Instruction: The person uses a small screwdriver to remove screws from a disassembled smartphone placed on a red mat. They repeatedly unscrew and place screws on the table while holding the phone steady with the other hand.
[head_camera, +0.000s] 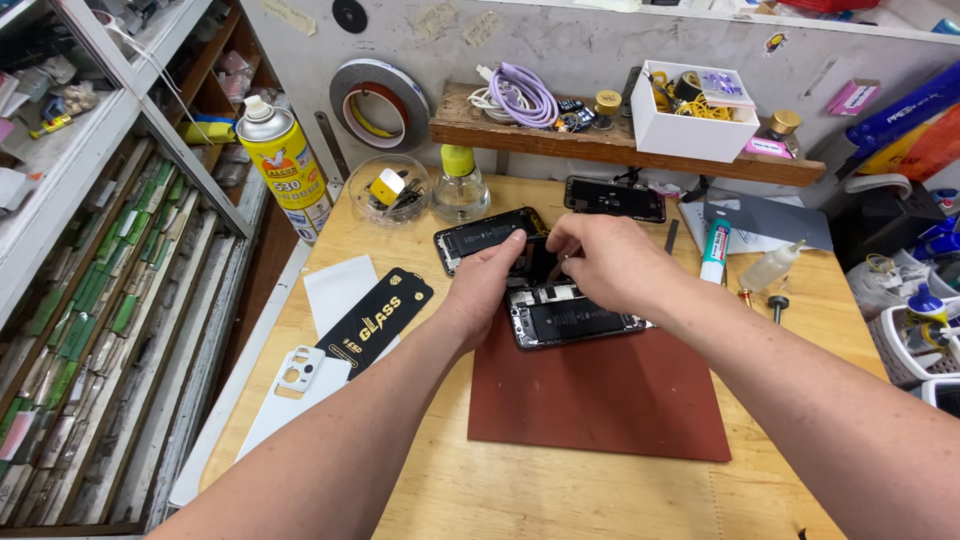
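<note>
One head cam only, worn above, aimed down and fwd at the wooden bench (420, 480); close range, shelf wall seen far.

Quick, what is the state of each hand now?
Left hand: closed on the lifted phone screen.
Right hand: fingers pinched over the opened phone; what it holds cannot be told.

An opened black phone (570, 322) lies flat on the red-brown mat (600, 400), its innards exposed; its detached screen panel (480, 235) is tilted up just behind it
</note>
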